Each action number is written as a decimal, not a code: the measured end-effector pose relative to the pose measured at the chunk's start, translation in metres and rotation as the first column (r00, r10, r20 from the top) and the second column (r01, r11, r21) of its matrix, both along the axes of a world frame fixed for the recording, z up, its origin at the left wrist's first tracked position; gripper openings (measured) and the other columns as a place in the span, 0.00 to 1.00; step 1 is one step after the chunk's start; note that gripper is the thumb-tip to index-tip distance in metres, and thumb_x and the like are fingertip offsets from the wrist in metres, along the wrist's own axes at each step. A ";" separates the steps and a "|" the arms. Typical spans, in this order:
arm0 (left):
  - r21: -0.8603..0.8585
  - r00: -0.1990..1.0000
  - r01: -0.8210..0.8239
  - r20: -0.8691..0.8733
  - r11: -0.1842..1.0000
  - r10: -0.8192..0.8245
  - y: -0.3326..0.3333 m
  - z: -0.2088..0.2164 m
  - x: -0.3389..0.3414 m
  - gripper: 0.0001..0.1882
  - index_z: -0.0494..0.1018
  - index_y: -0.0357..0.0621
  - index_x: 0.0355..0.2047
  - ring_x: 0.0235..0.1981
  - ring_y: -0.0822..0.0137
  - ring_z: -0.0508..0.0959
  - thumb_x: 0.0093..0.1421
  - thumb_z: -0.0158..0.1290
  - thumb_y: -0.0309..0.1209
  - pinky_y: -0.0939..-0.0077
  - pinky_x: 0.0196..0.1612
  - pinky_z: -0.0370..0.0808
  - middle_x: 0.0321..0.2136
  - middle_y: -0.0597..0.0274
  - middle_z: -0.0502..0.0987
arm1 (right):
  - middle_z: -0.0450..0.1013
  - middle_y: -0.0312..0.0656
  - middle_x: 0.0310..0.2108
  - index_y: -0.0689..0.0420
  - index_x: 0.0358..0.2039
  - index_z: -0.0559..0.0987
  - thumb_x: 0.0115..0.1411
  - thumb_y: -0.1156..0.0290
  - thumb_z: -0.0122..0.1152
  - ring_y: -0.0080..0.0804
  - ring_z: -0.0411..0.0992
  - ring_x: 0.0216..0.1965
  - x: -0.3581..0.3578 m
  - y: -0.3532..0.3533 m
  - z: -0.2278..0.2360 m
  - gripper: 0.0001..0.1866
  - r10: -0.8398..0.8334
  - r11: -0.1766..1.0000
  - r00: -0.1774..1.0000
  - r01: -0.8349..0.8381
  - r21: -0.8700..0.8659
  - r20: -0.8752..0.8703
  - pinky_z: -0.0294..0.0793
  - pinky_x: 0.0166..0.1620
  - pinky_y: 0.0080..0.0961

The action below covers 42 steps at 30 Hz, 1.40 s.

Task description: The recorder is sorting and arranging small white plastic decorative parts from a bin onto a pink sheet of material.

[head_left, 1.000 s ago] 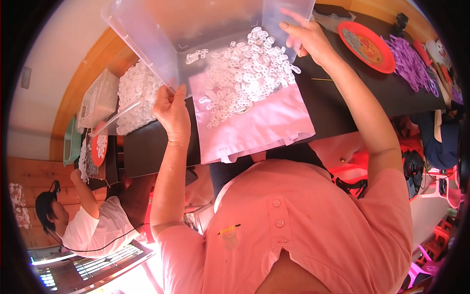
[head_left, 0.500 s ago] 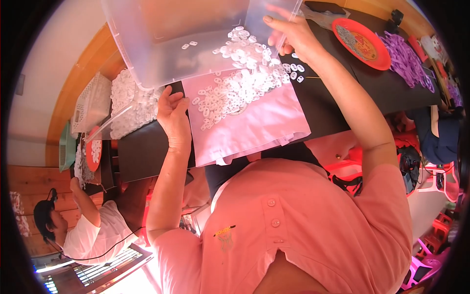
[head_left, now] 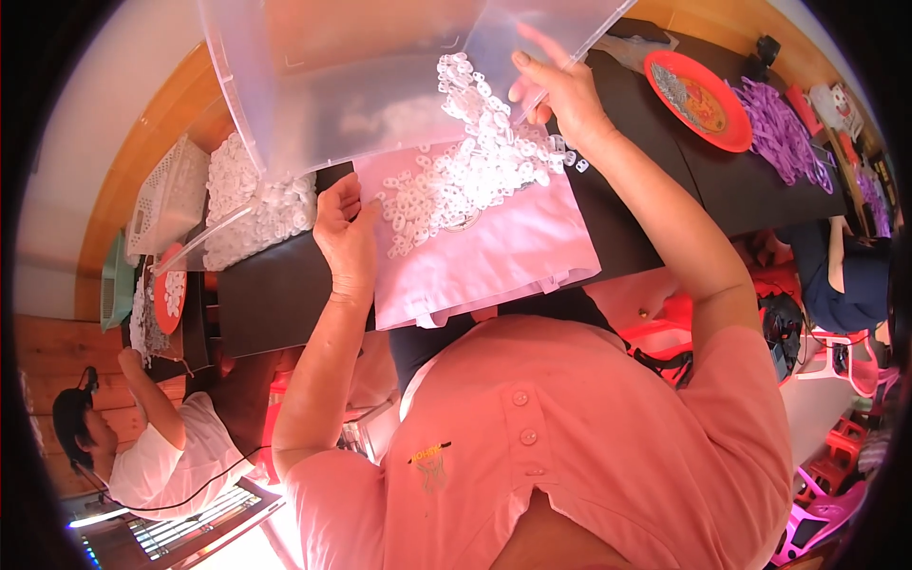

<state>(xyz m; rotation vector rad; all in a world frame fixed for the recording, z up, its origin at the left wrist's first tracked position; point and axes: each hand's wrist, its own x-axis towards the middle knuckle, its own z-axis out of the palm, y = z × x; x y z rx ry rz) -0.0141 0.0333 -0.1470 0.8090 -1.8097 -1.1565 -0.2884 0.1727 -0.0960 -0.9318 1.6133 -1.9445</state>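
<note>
A clear plastic box is tipped over the table with its open side toward me. My right hand grips the box's right rim, some fingers seen through the plastic. Small white oval plastic pieces with holes run in a heap from inside the box onto a pink cloth bag. The bag lies flat at the table's near edge, its short straps toward me. My left hand is closed at the bag's left edge, fingers curled; the cloth between them is partly hidden.
Left stands another clear container full of white pieces, beside a white perforated basket. To the right are a red tray and purple straps on the dark table. A co-worker sits at the left.
The box has shifted slightly right along with my right hand, and the loose pieces in it have slid down to the heap. My left hand's fingers have curled in at the bag's edge.
</note>
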 end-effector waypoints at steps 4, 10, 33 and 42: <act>-0.069 0.999 -0.004 0.036 0.998 0.007 -0.001 -0.003 0.000 0.19 0.73 0.35 0.45 0.42 0.67 0.75 0.50 0.57 0.18 0.74 0.49 0.73 0.40 0.61 0.74 | 0.74 0.42 0.22 0.54 0.64 0.64 0.60 0.57 0.63 0.20 0.66 0.13 0.003 -0.007 -0.005 0.34 0.036 0.998 0.999 -0.035 -0.043 0.022 0.62 0.16 0.15; -0.123 0.999 -0.015 0.045 0.992 0.020 0.003 -0.001 0.001 0.19 0.73 0.35 0.44 0.41 0.65 0.75 0.49 0.57 0.18 0.74 0.48 0.73 0.39 0.59 0.74 | 0.75 0.42 0.24 0.56 0.65 0.62 0.60 0.57 0.63 0.21 0.64 0.13 0.019 -0.013 -0.003 0.36 0.101 0.993 0.994 -0.097 -0.073 0.047 0.62 0.17 0.16; -0.380 0.980 0.022 0.191 0.925 0.055 0.009 0.026 -0.001 0.15 0.76 0.38 0.39 0.41 0.54 0.71 0.48 0.58 0.22 0.65 0.47 0.69 0.37 0.54 0.74 | 0.76 0.46 0.24 0.58 0.57 0.71 0.62 0.63 0.60 0.25 0.68 0.15 -0.017 -0.021 0.055 0.24 -0.198 0.932 0.980 0.189 -0.308 0.001 0.66 0.17 0.17; -0.681 0.955 0.180 0.293 0.710 0.038 -0.038 0.060 -0.136 0.28 0.73 0.44 0.48 0.43 0.48 0.69 0.42 0.62 0.27 0.59 0.46 0.71 0.40 0.51 0.73 | 0.75 0.48 0.21 0.62 0.51 0.73 0.59 0.65 0.64 0.26 0.65 0.10 -0.056 -0.010 0.046 0.23 -0.273 0.893 0.950 0.310 -0.326 0.154 0.63 0.13 0.19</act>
